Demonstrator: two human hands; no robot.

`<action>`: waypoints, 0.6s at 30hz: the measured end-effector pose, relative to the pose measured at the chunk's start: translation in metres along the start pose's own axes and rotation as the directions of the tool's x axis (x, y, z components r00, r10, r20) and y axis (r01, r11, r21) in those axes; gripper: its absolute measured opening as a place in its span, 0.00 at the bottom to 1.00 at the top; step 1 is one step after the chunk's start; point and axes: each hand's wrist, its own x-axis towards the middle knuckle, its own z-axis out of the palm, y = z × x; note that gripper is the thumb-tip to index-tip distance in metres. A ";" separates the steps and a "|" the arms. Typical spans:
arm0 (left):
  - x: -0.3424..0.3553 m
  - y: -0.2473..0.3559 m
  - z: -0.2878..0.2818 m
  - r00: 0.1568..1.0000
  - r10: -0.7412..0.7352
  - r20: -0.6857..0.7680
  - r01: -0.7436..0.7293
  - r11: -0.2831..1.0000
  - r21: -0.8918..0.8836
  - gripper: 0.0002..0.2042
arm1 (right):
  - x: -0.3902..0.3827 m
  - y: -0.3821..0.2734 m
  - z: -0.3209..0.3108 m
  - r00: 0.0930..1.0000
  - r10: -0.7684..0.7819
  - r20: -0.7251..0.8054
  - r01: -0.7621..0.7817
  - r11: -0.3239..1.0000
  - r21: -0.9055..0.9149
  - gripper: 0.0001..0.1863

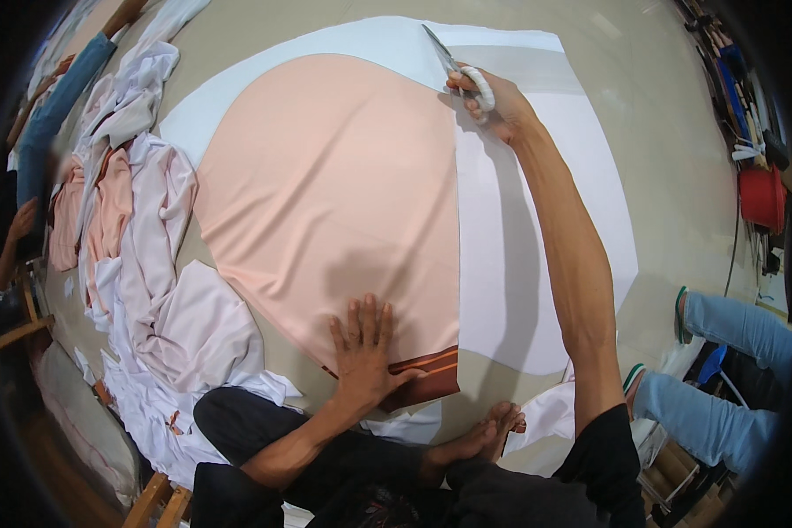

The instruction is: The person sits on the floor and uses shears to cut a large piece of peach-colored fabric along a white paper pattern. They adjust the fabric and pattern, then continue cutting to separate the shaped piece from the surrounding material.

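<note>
A large piece of peach fabric [343, 167] with a brown and orange striped border lies spread in front of me, its top edge curved. Underneath it, a pale white cloth [546, 194] shows along the far and right sides. My left hand [362, 352] rests flat on the near part of the peach fabric, fingers spread, close to the striped border. Out at the far right corner, my right hand [495, 104] grips scissors [476, 88] by their white-wrapped handles. The scissor blades point away and to the left, over the pale cloth.
Heaps of white and peach cloth [158, 229] run down the left side. Another person's arm in a blue sleeve [62, 110] reaches in at far left. On the right are someone's legs in light blue trousers [722, 378], a red container [761, 198] and assorted tools.
</note>
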 end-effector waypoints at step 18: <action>0.013 -0.054 -0.043 0.872 -0.336 -0.356 0.359 0.933 -0.003 0.53 | -0.238 0.079 -0.034 0.908 -0.373 -0.189 0.190 0.771 -0.608 0.34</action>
